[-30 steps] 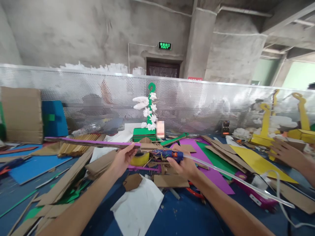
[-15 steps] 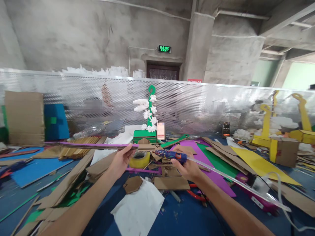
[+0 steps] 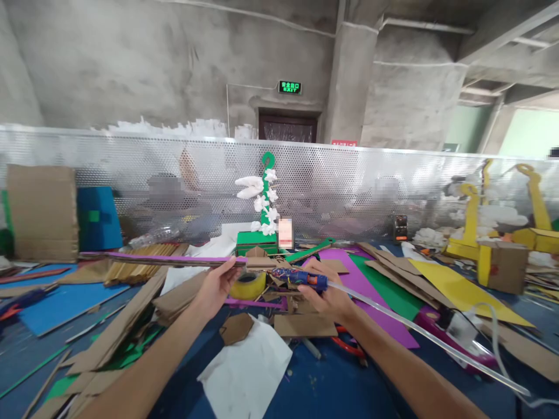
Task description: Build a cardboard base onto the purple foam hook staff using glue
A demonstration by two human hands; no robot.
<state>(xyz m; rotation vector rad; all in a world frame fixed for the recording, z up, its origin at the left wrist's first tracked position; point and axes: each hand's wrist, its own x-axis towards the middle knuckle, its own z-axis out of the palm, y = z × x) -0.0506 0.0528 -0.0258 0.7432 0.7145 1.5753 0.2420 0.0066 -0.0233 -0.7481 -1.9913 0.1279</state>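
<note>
My left hand [image 3: 220, 285] is closed on one end of a long, thin cardboard strip [image 3: 157, 259] with a purple top face, which stretches off to the left. In my right hand [image 3: 327, 291] is a blue glue gun [image 3: 299, 278], its nozzle pointing left toward the strip's held end. A long clear glue stick [image 3: 419, 331] sticks out of the gun's back toward the lower right. Just below the strip's end lies a roll of yellow tape [image 3: 248, 286]. Behind my hands stands a green hooked stand with white flowers [image 3: 267, 201] on a green box base [image 3: 255, 243].
Cardboard offcuts [image 3: 131, 314] are heaped at left, beside a blue sheet [image 3: 65, 297]. White paper [image 3: 247, 369] and a cardboard hexagon [image 3: 236, 329] lie in front. Red-handled scissors [image 3: 349, 343] rest near my right forearm. Yellow stands [image 3: 470, 224] are at right, before a perforated metal screen [image 3: 332, 192].
The glue gun and my right hand have shifted slightly left, and the rear end of the glue stick has dipped. My left hand keeps its hold on the strip.
</note>
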